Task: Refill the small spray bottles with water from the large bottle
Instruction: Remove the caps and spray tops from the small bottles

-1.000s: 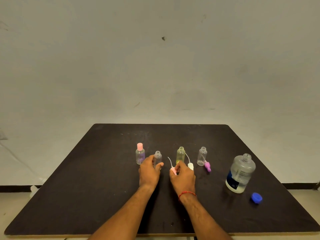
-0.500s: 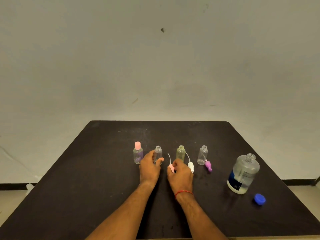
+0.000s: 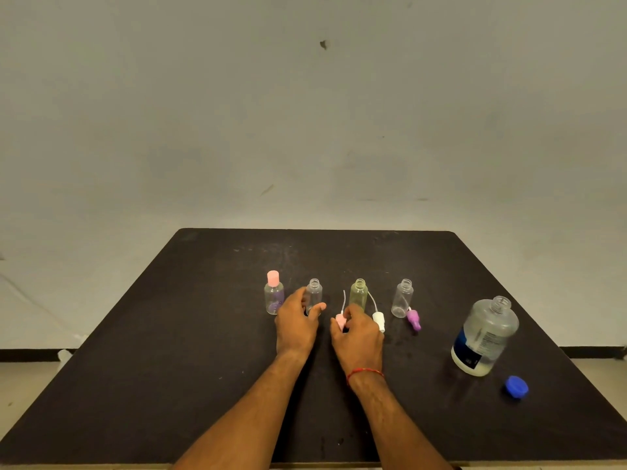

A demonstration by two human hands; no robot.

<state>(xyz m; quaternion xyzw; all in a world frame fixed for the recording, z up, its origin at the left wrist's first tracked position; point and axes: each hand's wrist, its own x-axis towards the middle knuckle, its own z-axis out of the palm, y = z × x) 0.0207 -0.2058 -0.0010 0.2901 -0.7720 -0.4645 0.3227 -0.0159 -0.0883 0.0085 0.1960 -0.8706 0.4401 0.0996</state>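
Several small bottles stand in a row on the black table (image 3: 190,334). The leftmost (image 3: 274,298) wears a pink cap. My left hand (image 3: 297,322) curls round the second, an uncapped clear bottle (image 3: 314,293). A yellowish uncapped bottle (image 3: 359,293) and a clear uncapped one (image 3: 402,298) stand further right. My right hand (image 3: 356,337) pinches a pink spray head (image 3: 340,319) with its thin tube sticking up. A white spray head (image 3: 379,320) and a purple one (image 3: 414,319) lie on the table. The large uncapped water bottle (image 3: 485,335) stands at the right.
A blue cap (image 3: 516,386) lies near the table's right front, beside the large bottle. A plain wall rises behind the table. A red thread circles my right wrist (image 3: 364,372).
Both hands have stayed almost still. My right hand has lifted the pink spray head slightly off the table. The view has shifted a little.
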